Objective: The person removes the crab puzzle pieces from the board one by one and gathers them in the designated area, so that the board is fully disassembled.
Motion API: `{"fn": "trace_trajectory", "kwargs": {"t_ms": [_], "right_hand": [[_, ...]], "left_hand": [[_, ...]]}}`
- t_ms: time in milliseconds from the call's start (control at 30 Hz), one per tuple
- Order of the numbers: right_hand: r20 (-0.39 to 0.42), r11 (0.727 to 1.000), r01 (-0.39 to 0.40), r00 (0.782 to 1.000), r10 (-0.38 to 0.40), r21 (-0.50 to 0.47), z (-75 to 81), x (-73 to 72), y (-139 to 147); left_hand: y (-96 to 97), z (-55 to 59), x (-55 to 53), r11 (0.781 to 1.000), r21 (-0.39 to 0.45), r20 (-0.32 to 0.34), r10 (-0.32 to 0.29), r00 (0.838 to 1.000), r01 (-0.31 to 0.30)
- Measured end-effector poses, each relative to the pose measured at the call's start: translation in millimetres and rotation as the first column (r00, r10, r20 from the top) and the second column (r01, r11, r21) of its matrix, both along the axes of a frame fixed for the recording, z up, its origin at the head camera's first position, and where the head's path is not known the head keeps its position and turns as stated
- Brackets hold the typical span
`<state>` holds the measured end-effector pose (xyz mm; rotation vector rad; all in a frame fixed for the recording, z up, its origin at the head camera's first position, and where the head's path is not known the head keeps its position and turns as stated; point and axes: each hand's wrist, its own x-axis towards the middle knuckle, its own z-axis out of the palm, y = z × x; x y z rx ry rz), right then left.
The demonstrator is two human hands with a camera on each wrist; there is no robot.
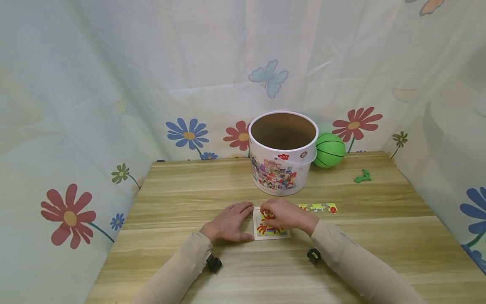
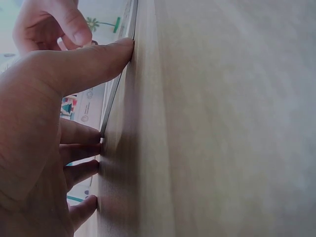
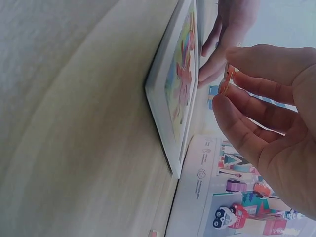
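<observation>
A square jigsaw puzzle board (image 1: 271,237) with a pale rim and a bright picture lies flat on the table. My left hand (image 1: 229,221) rests at its left side, thumb by the near corner and fingertips by the far one. In the left wrist view the thumb (image 2: 98,64) touches the board's edge. Over the board, my right hand (image 1: 286,214) pinches a small puzzle piece (image 3: 227,79) between thumb and fingertips, clear of the picture in the right wrist view. Several loose puzzle pieces (image 1: 317,207) lie in a row right of the board.
Behind the board stands a white printed bucket (image 1: 279,171), its top uncovered. A green ball (image 1: 330,150) sits against the bucket's right side. Farther right lies a small green object (image 1: 363,176). A flowered curtain (image 1: 212,67) surrounds the wooden table (image 1: 182,190).
</observation>
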<state>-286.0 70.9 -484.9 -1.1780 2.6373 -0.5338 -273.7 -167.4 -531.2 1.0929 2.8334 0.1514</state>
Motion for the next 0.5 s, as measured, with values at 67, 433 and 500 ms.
{"fn": "trace_trajectory", "kwargs": {"t_ms": [67, 433, 500], "right_hand": [[-0.013, 1.0, -0.008, 1.0, 0.008, -0.007, 1.5, 0.8, 1.7], [-0.047, 0.999, -0.014, 0.999, 0.013, -0.031, 6.9, 2.7, 13.0], [-0.038, 1.0, -0.004, 0.999, 0.003, -0.028, 7.9, 3.1, 15.0]], "left_hand": [[-0.2, 0.3, 0.0, 1.0, 0.002, 0.002, -0.002, 1.0, 0.002], [0.6, -1.4, -0.4, 1.0, -0.021, 0.015, 0.017, 1.0, -0.017], [0.6, -2.0, -0.8, 1.0, -0.025, 0.01, 0.018, 1.0, -0.018]]}}
